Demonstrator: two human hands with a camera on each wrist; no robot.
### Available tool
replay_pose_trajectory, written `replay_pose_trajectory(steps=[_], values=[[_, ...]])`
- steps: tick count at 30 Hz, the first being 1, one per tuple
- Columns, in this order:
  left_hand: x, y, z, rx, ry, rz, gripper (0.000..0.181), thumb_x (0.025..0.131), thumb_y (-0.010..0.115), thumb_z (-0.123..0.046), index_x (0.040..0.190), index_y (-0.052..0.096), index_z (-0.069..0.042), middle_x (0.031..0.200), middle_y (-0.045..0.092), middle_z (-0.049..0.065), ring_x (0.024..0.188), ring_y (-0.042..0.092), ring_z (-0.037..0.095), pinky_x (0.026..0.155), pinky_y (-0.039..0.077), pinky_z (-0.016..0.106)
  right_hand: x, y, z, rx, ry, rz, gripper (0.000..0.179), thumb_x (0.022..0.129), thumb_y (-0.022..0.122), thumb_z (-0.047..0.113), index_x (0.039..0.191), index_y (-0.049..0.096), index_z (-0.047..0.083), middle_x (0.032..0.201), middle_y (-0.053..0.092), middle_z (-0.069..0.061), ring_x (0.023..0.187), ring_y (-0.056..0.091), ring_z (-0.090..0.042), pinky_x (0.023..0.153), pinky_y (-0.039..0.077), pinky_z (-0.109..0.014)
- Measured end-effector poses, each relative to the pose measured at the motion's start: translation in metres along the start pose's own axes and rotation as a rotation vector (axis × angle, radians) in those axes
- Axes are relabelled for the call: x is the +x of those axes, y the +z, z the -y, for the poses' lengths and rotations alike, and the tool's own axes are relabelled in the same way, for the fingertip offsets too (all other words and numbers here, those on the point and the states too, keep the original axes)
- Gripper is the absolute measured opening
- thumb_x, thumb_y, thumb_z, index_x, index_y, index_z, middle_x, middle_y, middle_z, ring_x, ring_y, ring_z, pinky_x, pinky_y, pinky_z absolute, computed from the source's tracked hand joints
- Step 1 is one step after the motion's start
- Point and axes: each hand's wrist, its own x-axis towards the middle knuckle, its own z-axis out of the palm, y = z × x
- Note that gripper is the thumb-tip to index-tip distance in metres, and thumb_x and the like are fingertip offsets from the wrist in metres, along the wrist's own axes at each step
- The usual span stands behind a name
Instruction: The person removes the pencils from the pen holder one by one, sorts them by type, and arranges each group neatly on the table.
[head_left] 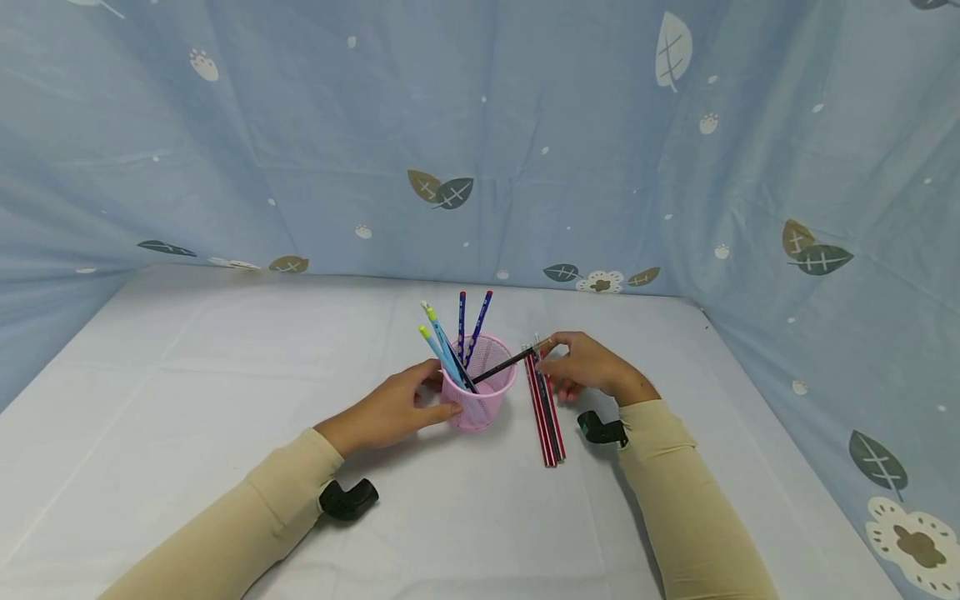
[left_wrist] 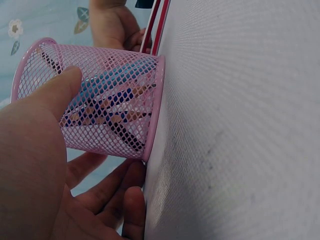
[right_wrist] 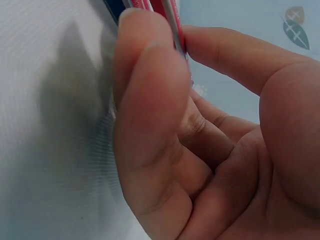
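My left hand [head_left: 393, 408] grips a pink mesh pencil cup [head_left: 480, 412] that stands upright on the table. In the left wrist view the thumb lies along the cup's mesh, with the other fingers round its far side. Light blue pencils [head_left: 444, 354] and dark blue pencils [head_left: 462, 317] stand in the cup. A black pencil [head_left: 506, 364] leans out over its rim toward my right hand [head_left: 592, 367]. Just right of the cup, that hand pinches at the far end of a row of red-striped pencils [head_left: 538, 408] lying on the table. Its fingers partly hide how many it holds.
A white cloth covers the table [head_left: 225, 400]. Behind and to the right hangs a blue curtain [head_left: 495, 117] printed with leaves and flowers. Black wrist devices [head_left: 348, 500] sit at both sleeves.
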Motion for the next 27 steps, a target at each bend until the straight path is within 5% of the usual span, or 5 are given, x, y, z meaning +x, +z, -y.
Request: replay_pose_trajectory(steps=[27], values=[[-0.0001, -0.0001, 0.0000, -0.001, -0.007, 0.002, 0.060, 0.092, 0.070, -0.045, 0.140, 0.049, -0.016, 0.121, 0.063, 0.000, 0.115, 0.057, 0.017, 0.102, 0.049, 0.043, -0.0004, 0.0070, 0.0023, -0.069, 0.024, -0.022, 0.039, 0.097, 0.066, 0.019, 0.128, 0.048, 0.004, 0.068, 0.064, -0.008, 0.050, 0.062, -0.017, 0.052, 0.056, -0.030]])
